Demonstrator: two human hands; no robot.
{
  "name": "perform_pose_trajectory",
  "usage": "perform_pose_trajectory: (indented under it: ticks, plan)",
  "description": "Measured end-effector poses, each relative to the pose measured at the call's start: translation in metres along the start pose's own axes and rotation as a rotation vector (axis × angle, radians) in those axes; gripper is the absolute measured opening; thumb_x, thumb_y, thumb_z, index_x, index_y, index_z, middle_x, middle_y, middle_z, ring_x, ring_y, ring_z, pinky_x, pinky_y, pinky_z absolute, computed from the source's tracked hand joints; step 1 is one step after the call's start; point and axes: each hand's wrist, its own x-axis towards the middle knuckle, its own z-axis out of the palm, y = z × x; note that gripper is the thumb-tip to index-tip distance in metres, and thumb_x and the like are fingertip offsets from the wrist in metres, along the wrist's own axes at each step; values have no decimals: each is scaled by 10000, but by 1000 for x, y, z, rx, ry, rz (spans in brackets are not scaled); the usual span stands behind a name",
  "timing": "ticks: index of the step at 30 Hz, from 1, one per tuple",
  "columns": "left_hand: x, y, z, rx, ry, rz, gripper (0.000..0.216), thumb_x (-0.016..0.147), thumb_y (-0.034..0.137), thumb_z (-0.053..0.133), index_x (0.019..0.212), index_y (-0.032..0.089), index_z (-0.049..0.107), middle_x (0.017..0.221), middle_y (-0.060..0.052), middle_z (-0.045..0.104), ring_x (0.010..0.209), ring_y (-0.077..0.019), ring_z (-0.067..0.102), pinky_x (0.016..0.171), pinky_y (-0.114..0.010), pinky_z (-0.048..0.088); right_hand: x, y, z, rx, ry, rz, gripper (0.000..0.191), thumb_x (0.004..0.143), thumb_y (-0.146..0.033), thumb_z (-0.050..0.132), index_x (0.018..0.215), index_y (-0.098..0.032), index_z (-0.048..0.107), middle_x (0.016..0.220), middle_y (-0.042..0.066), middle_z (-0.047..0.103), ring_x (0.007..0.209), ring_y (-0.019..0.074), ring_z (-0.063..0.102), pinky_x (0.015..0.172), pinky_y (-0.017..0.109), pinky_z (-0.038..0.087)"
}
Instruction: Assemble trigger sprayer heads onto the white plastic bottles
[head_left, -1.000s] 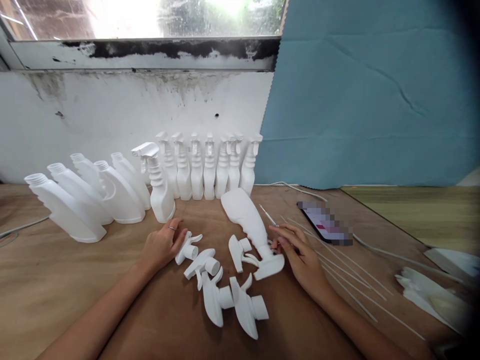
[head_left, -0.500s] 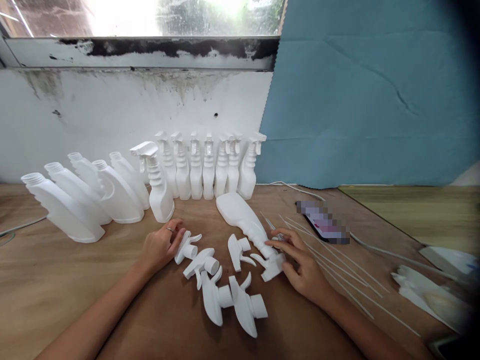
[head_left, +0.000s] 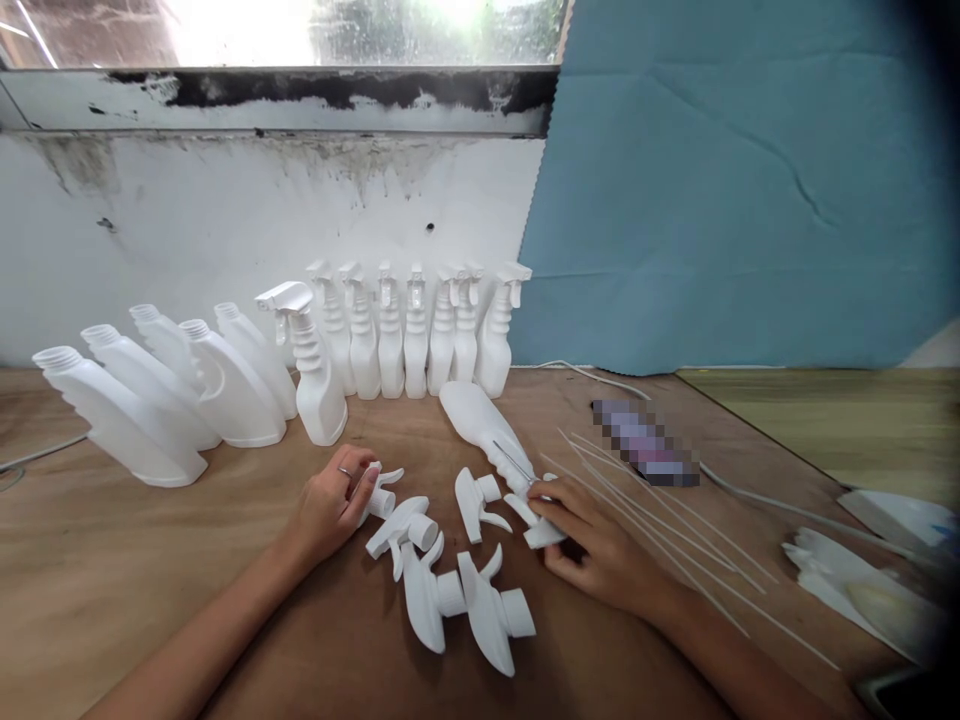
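My left hand (head_left: 334, 505) is closed on a white trigger spray head (head_left: 382, 498), thumb and fingers covering much of it. My right hand (head_left: 592, 540) pinches a thin, pointed metal tool (head_left: 512, 462), which looks like tweezers. Below that tool lies a white spray bottle (head_left: 476, 415), base toward the wall, with its trigger head (head_left: 544, 533) at the near end, partly hidden by my right fingers. Between my hands lie more loose spray heads: one (head_left: 472, 503) near the bottle, another (head_left: 405, 527) beside my left hand, and two (head_left: 431, 595) (head_left: 491, 612) closer to me.
Several open white bottles (head_left: 120, 420) stand at the left. A spray bottle (head_left: 319, 375) with its head on stands before a row of others (head_left: 415, 350) along the wall. Thin white tubes (head_left: 675, 530), a phone (head_left: 645, 442), a cable (head_left: 757, 497) and plastic bags (head_left: 855, 590) lie at the right.
My right hand has shifted slightly left over the bottle's neck, and the metal tool now points left across the bottle. My left fingers have closed further over the spray head.
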Motion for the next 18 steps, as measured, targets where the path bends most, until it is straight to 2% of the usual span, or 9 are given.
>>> perform_pose_trajectory:
  ticks: [2, 4, 8, 11, 13, 15, 16, 18]
  plan:
    - [0, 1, -1, -22, 43, -2, 232, 965, 373, 359, 1006, 213, 521, 988, -38, 581, 701, -140, 545, 716, -273, 451, -1, 0, -2, -25, 118, -9, 457, 724, -64, 558, 1132, -261, 617, 1065, 83, 631, 974, 249, 606, 845, 387, 515]
    - [1, 1, -2, -37, 102, 4, 206, 960, 350, 380, 1013, 207, 518, 1021, -47, 560, 753, -147, 544, 743, -277, 456, -1, -3, -6, -35, 241, 47, 400, 736, -93, 574, 1100, -248, 632, 1061, 91, 621, 952, 250, 615, 831, 385, 516]
    - [2, 1, 0, -107, 243, 33, 224, 926, 341, 468, 1103, 204, 494, 1079, -68, 513, 786, -149, 525, 723, -280, 485, -3, -11, -18, 89, 452, 294, 183, 784, -245, 597, 934, -233, 702, 1047, 91, 629, 953, 273, 622, 818, 392, 514]
    - [2, 3, 2, -178, 324, 111, 389, 891, 350, 546, 1239, 224, 426, 1185, -101, 477, 971, -192, 542, 842, -337, 500, -2, -12, -22, 386, 612, 521, 168, 781, -365, 616, 831, -243, 720, 1073, 85, 652, 974, 304, 627, 755, 393, 532]
    - [1, 7, 2, -193, 330, 221, 636, 834, 420, 630, 1355, 244, 312, 1312, -140, 408, 1165, -260, 482, 947, -417, 469, 1, -12, -21, 637, 644, 649, 178, 763, -401, 635, 804, -247, 714, 1026, 83, 687, 920, 303, 656, 713, 392, 552]
    - [-1, 11, 1, -142, 288, 376, 890, 723, 534, 716, 1417, 281, 219, 1422, -166, 303, 1301, -335, 367, 1027, -510, 400, 5, -13, -18, 832, 599, 722, 212, 783, -424, 603, 797, -239, 705, 959, 87, 714, 862, 292, 678, 690, 396, 569]
    - [-2, 14, 0, -94, 262, 460, 975, 662, 581, 743, 1426, 306, 205, 1460, -167, 253, 1335, -367, 317, 1052, -552, 357, 7, -14, -17, 904, 565, 740, 240, 808, -431, 568, 806, -232, 701, 950, 92, 719, 851, 285, 682, 678, 391, 574]
    - [-3, 19, 0, 14, 228, 577, 1002, 616, 596, 766, 1422, 347, 225, 1500, -154, 196, 1359, -403, 269, 1073, -601, 293, 11, -16, -13, 1033, 520, 768, 283, 853, -426, 498, 836, -224, 695, 966, 96, 720, 850, 270, 683, 639, 368, 578]
